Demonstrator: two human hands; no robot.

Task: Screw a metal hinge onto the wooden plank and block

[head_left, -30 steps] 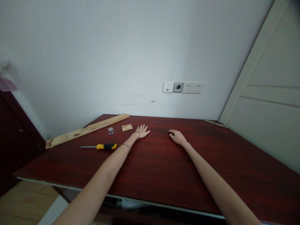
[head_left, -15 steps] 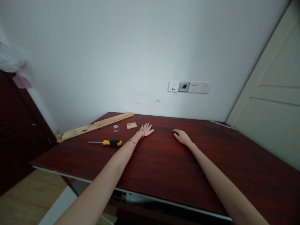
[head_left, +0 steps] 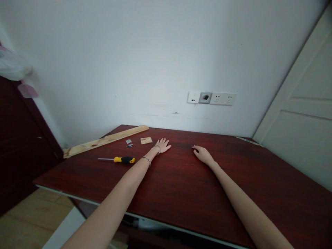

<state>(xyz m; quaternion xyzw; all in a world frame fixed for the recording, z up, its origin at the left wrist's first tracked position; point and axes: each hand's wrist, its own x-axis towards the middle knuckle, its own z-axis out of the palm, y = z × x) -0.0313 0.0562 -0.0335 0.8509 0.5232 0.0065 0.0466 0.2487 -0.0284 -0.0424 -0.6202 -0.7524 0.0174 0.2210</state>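
Observation:
My left hand lies flat on the dark red tabletop, fingers spread, with nothing in it. Just left of it is a small flat piece of wood. Further left lie a small metal plate and several screws. A screwdriver with a yellow and black handle rests nearer to me, its shaft pointing left. My right hand rests on the table to the right, loosely bent, thumb apart from the fingers. I see nothing held in it.
A long wooden board lies slanted along the table's back left edge. Wall sockets sit above the table's back edge. A thin strip lies at the back right, near a white door. A plastic bag hangs at the left.
The whole view has shifted slightly. Both hands and the things on the table keep their places.

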